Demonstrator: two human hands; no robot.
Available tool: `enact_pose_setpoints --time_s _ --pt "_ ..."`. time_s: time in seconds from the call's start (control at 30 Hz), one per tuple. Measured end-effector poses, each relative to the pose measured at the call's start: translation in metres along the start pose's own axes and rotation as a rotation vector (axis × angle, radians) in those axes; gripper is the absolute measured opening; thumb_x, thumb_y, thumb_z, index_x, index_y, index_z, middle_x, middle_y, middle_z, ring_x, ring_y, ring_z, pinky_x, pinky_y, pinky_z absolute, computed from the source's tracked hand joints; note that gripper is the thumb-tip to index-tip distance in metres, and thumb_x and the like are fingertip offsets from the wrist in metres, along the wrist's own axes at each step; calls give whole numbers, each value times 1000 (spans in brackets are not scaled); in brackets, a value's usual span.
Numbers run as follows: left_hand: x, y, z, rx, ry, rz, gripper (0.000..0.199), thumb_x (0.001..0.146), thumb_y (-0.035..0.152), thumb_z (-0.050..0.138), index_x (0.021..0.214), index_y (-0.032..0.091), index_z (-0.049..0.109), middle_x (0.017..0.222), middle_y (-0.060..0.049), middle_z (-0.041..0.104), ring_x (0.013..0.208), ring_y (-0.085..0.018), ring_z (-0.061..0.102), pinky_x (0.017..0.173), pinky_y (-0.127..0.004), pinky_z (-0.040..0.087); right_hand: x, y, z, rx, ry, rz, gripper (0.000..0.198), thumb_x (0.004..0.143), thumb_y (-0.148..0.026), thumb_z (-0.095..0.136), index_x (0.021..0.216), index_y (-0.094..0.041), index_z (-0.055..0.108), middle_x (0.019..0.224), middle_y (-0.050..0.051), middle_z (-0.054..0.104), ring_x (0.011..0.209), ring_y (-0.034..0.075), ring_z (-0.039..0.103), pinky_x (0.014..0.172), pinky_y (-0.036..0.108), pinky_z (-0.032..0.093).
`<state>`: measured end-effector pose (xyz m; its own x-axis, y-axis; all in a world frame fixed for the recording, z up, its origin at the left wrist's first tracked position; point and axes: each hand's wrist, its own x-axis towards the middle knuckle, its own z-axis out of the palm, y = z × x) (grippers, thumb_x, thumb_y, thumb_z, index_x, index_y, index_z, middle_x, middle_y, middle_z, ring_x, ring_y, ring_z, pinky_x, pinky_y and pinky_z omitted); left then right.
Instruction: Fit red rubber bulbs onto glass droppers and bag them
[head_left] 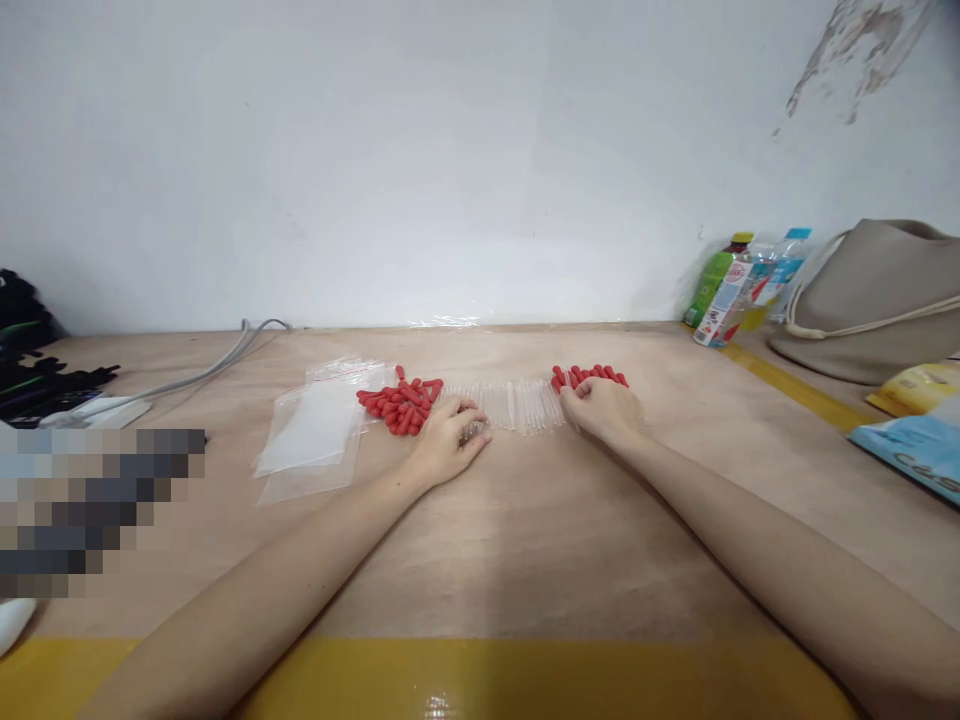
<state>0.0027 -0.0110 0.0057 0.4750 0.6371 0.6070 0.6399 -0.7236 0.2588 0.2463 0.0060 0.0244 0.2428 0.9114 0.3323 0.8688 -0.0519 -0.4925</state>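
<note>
Clear thin dropper tubes point(514, 405) lie side by side in a row across the middle of the table. On the left is a loose pile of red rubber dropper bulbs point(405, 405); more red bulbs point(607, 374) lie in a row at the right end. My left hand point(450, 440) rests beside the left pile, its fingers curled round a few clear tubes point(474, 430). Thumb and fingers pinched together, my right hand point(604, 408) is at the right end of the tubes, just in front of the right-hand bulbs. What its fingertips hold is hidden.
Clear zip bags point(311, 430) lie left of the bulbs. A grey cable point(217, 368) runs at the back left. Drink bottles point(727, 295), a grey-beige bag point(870, 290) and a blue packet point(911, 455) stand or lie at the right. Yellow tape point(480, 670) covers the front edge.
</note>
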Motion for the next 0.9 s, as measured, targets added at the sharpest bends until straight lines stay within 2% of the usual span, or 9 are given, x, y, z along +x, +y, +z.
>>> enact_pose_setpoints --time_s 0.13,0.23,0.33,0.47,0.53,0.7,0.9 --pt "1 2 -2 126 105 -104 17 79 32 54 87 19 61 89 -6 58 89 -22 50 82 -40 38 -8 0 1 81 95 5 30 74 -46 47 65 -22 60 68 3 63 71 20 57 67 33 37" --pt "2 0 -7 227 194 -216 15 82 30 50 87 19 60 89 -6 59 89 -24 49 80 -39 36 -19 -2 6 95 118 -63 29 77 -45 44 68 -22 58 65 1 61 63 17 54 59 28 34" --pt "5 -7 -15 310 256 -339 14 82 26 48 86 20 59 88 -6 60 87 -25 48 76 -40 35 -31 -9 12 83 86 -214 25 78 -41 46 68 -20 56 64 1 60 58 15 52 54 26 31" --pt "9 -21 -28 391 290 -453 12 78 28 51 81 22 61 85 -7 58 88 -27 47 74 -40 33 -40 -16 16 12 48 -463 19 77 -33 49 67 -19 57 67 2 60 63 15 53 56 26 31" --pt "9 -28 -32 426 261 -467 11 75 30 54 77 23 62 85 -7 57 90 -28 46 73 -40 33 -40 -17 17 -5 55 -529 18 78 -30 48 69 -18 58 71 3 61 68 15 53 59 26 32" --pt "9 -34 -36 476 154 -418 12 69 33 59 72 22 63 87 -7 56 90 -28 45 75 -42 32 -38 -15 17 22 84 -588 19 81 -28 46 71 -18 59 74 5 62 73 17 52 63 27 33" --pt "14 -38 -52 410 -222 -229 15 68 37 59 71 24 67 88 -5 57 90 -26 47 78 -41 31 -38 -15 18 24 82 -592 19 81 -28 47 71 -17 59 73 5 62 74 17 52 65 27 33"
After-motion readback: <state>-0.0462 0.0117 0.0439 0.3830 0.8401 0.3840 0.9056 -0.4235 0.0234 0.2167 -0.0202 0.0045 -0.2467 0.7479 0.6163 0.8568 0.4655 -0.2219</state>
